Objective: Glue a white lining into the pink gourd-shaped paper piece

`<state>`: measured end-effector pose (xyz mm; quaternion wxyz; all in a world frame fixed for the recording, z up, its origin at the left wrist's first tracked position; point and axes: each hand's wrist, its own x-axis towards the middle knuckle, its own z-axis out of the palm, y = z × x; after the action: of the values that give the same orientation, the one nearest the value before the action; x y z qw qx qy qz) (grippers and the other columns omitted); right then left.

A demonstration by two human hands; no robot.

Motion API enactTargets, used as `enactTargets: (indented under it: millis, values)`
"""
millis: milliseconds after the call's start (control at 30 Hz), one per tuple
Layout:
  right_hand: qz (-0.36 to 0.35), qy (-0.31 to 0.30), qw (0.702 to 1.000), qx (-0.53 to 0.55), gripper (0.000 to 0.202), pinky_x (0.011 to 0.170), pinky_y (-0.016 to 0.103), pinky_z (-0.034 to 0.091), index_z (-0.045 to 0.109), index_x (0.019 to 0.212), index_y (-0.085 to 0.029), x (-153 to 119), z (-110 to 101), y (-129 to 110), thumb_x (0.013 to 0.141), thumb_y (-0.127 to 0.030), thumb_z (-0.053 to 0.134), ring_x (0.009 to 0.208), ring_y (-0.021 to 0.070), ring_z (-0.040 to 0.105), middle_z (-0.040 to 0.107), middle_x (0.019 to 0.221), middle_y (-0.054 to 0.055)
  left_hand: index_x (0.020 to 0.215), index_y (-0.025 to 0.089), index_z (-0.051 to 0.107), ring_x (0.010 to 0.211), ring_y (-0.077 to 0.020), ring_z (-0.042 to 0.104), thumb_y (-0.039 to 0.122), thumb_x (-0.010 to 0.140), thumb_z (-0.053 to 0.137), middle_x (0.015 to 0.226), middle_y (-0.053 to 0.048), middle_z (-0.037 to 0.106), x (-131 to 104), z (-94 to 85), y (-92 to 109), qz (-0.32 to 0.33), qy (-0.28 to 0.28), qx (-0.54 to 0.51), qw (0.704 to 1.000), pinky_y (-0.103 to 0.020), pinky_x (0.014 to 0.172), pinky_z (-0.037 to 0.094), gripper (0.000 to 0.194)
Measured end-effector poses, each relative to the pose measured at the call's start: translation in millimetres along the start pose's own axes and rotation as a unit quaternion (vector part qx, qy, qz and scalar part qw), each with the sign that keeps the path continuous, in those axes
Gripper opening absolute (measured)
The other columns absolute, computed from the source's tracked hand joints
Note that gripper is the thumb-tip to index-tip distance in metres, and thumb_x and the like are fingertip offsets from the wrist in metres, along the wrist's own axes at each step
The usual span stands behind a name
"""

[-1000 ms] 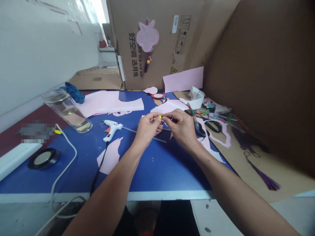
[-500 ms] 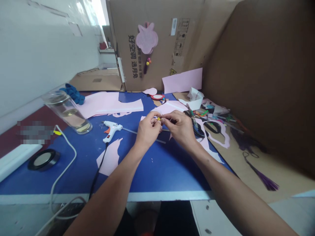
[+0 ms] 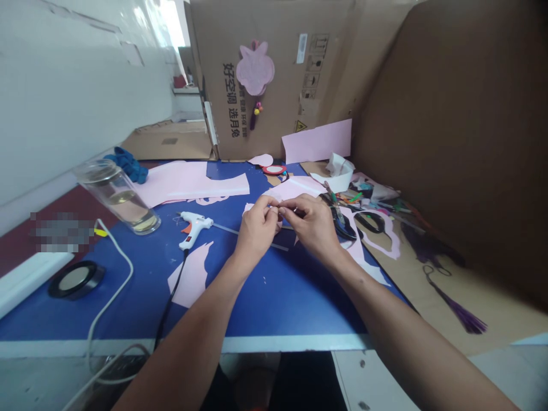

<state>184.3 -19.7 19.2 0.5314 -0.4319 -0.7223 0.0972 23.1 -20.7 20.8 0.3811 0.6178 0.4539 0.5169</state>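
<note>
My left hand [image 3: 258, 228] and my right hand [image 3: 311, 222] meet fingertip to fingertip over the middle of the blue table mat [image 3: 274, 302]. The thumb and index finger of each are pinched together. Whatever lies between them is too small and too covered to make out. A white glue gun [image 3: 194, 228] with an orange trigger lies left of my left hand, a clear glue stick reaching out of its back. Pink sheet pieces [image 3: 295, 187] lie just beyond my hands. Close to my right hand are dark-handled scissors [image 3: 342, 224].
At the left stand a lidded glass of liquid [image 3: 128, 202] and a black tape roll [image 3: 76, 279], near a white cable [image 3: 122, 285]. Cardboard [image 3: 274, 125] rises behind, bearing a pink cutout [image 3: 256, 68]. A purple tassel [image 3: 464, 314] and scraps lie at the right.
The small yellow piece seen between my fingertips before is now hidden. My fingertips have shifted slightly, while both arms stay in nearly the same place.
</note>
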Motion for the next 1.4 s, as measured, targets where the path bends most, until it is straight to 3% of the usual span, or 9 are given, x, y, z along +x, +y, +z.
enactTargets:
  millis: [233,700,900,1100,1400]
  values:
    - [0.005,-0.002,1.000,0.026,0.014,0.073,0.032,0.054,0.087,0.095,-0.022,-1.0,0.5,1.7,0.097,-0.017,0.074,0.078,0.0200,0.073,0.083,0.093,0.006,0.103,0.026,0.066,0.062,-0.0155,0.071,0.023,0.101,0.058,0.075,0.004,0.072,1.3,0.3,-7.2,0.017,-0.015,0.010,1.000,-0.023,0.061,0.055,0.010]
    - [0.020,-0.017,0.999,0.044,0.013,0.073,0.033,0.054,0.087,0.094,-0.023,-0.6,0.2,-0.1,0.097,-0.022,0.074,0.076,0.0197,0.072,0.083,0.093,0.006,0.097,0.027,0.058,0.063,-0.0186,0.072,0.022,0.104,0.054,0.070,0.004,0.070,1.8,-1.1,-3.8,0.025,-0.008,0.061,0.998,-0.028,0.065,0.051,0.009]
    - [0.073,-0.039,0.994,0.071,0.010,0.067,0.031,0.051,0.084,0.100,-0.021,-0.5,0.3,-0.2,0.094,-0.027,0.078,0.072,0.0178,0.070,0.083,0.094,0.005,0.096,0.027,0.053,0.075,-0.0218,0.072,0.020,0.104,0.050,0.079,0.001,0.070,1.6,-1.7,-3.6,0.066,0.015,0.138,0.988,-0.032,0.074,0.051,0.011]
    - [0.106,-0.067,0.986,0.114,0.014,0.059,0.029,0.047,0.079,0.099,-0.021,1.6,-3.0,-5.4,0.094,-0.034,0.077,0.064,0.0163,0.066,0.080,0.084,0.003,0.098,0.027,0.052,0.075,-0.0217,0.071,0.021,0.104,0.049,0.083,0.001,0.069,1.2,-1.6,-1.6,0.086,0.012,0.147,0.985,-0.033,0.074,0.050,0.009]
    - [0.058,-0.032,0.997,0.030,0.016,0.063,0.030,0.047,0.074,0.099,-0.021,0.7,-2.3,-11.2,0.092,-0.034,0.080,0.066,0.0152,0.063,0.075,0.085,0.002,0.102,0.028,0.049,0.076,-0.0214,0.074,0.024,0.109,0.044,0.088,0.000,0.074,2.4,-7.6,-0.9,0.101,0.054,0.139,0.984,-0.034,0.074,0.052,0.009]
